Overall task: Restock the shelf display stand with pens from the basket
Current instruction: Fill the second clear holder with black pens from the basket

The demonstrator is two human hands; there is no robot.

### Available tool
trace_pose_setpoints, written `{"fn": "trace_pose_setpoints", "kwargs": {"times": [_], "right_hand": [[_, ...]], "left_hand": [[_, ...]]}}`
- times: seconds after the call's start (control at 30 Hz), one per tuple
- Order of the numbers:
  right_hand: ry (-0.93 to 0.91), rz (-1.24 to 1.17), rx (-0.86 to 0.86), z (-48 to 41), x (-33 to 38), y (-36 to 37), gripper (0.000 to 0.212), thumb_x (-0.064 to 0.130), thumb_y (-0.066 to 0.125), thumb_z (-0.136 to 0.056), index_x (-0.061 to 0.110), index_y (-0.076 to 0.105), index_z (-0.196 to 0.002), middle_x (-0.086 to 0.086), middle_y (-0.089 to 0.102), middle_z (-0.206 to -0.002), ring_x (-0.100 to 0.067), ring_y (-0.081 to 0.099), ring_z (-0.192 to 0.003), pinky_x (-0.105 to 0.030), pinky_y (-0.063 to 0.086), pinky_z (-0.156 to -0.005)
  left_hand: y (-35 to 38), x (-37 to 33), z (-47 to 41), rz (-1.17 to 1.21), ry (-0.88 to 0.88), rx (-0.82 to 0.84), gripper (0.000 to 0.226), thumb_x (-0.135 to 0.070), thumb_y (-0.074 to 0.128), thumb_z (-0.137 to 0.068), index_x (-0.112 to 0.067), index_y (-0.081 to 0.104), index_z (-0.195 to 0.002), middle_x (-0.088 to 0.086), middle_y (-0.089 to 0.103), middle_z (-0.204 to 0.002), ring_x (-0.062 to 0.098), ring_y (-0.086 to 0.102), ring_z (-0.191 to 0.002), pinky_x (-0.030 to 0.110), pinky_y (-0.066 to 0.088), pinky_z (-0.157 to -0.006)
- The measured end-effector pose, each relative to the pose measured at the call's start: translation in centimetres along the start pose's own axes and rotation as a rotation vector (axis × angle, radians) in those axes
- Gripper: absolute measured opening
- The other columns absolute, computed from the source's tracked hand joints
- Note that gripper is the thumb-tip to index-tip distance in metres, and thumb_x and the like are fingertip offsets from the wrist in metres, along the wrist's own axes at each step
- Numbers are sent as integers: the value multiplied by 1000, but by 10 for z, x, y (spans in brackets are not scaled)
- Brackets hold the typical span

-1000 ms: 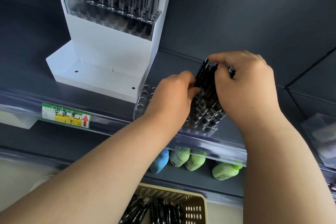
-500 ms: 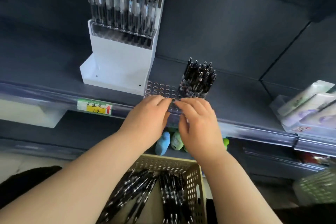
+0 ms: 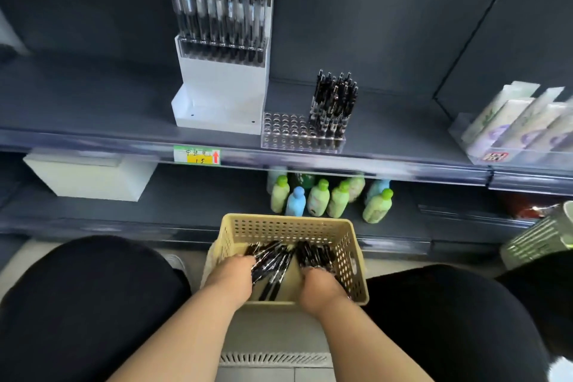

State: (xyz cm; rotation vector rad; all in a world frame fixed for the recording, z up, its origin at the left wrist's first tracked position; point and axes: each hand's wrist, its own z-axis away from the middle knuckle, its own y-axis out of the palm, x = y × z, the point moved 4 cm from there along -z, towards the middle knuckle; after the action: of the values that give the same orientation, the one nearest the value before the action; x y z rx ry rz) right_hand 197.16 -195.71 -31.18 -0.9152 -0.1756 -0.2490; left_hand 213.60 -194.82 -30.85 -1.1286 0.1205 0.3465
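Note:
A beige perforated basket (image 3: 288, 219) sits between my knees and holds several black pens (image 3: 273, 260). Both hands are down inside it. My left hand (image 3: 231, 279) curls its fingers over the left pile of pens. My right hand (image 3: 322, 288) curls over the right pile, fingertips hidden among the pens. Up on the shelf stands a clear display stand (image 3: 288, 133) full of round holes. Its right part holds several upright black pens (image 3: 333, 102), and its left holes are bare.
A white pen display (image 3: 221, 96) with upright pens stands left of the clear stand, above a price tag (image 3: 197, 155). Packets (image 3: 514, 121) lean at the shelf's right. Below are green and blue bottles (image 3: 319, 198), a white box (image 3: 90, 180) and a grey basket (image 3: 539, 239).
Both hands left the clear stand on the shelf and dropped into the basket. The view tilted down and pulled back with them.

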Motion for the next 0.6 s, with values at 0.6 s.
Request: {"fn": "trace_pose_setpoints", "kwargs": {"times": [0.6], "right_hand": [[222,-388,70,-94,16,40,31,23,54,-92,0,61,-112,-16,64,-116,-29,58,-110,-27,44,-83]], "left_hand": [[45,-35,-89,-166,-74,137,42,0,29,-94,-9,48,-130,11,48,-134,29,47,-125,39,40,-99]]}}
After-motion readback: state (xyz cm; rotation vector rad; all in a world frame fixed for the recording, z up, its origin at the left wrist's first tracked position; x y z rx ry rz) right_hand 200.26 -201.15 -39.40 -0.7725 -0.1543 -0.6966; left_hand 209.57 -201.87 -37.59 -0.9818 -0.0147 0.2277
